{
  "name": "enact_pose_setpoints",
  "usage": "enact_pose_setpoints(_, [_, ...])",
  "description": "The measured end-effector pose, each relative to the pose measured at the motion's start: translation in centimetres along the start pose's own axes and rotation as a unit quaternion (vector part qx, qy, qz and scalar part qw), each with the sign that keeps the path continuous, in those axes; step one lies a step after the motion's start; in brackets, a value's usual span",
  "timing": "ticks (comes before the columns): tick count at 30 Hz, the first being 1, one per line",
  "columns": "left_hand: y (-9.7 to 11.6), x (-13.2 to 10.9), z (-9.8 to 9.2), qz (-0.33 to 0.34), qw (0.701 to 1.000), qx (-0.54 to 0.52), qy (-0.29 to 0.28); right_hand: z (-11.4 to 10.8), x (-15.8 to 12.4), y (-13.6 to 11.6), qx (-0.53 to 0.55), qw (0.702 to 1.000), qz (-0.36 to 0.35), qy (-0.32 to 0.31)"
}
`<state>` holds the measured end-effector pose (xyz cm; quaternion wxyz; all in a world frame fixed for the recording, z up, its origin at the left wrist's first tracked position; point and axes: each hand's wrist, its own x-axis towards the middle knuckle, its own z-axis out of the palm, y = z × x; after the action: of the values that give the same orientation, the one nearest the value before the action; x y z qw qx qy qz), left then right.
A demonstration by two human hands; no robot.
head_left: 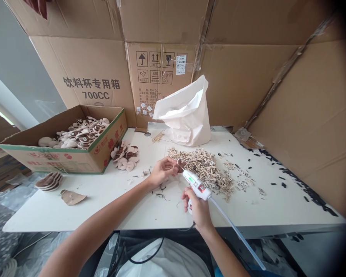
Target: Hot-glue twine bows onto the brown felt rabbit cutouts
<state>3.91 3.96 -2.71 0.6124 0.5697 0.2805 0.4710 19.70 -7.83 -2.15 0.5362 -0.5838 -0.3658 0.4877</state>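
Over the middle of the table, my left hand [162, 172] pinches a small brown felt piece [180, 165] with rounded lobes. My right hand [200, 207] is wrapped round the handle of a white hot glue gun [196, 184]. A long glue stick [239, 232] sticks out of its back end, and its nozzle points at the felt piece; whether they touch I cannot tell. Just beyond the gun lies a heap of small beige pieces [209, 165]. Left of my left hand is a small pile of brown and pale pink felt pieces [125, 156].
A cardboard box [57, 161] full of felt pieces stands at the left. A white bag [187, 119] stands at the back. Black bits [294, 175] are strewn along the right side. Cardboard walls [233, 77] enclose the table's back and right. A stack of felt pieces [49, 181] sits front left.
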Motion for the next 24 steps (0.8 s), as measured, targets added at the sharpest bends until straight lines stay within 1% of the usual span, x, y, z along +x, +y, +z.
enact_pose_setpoints(24, [0.63,-0.10,0.21,0.017,1.000,-0.009,-0.003,-0.15,0.34,0.70,0.021,1.000,-0.013,-0.001])
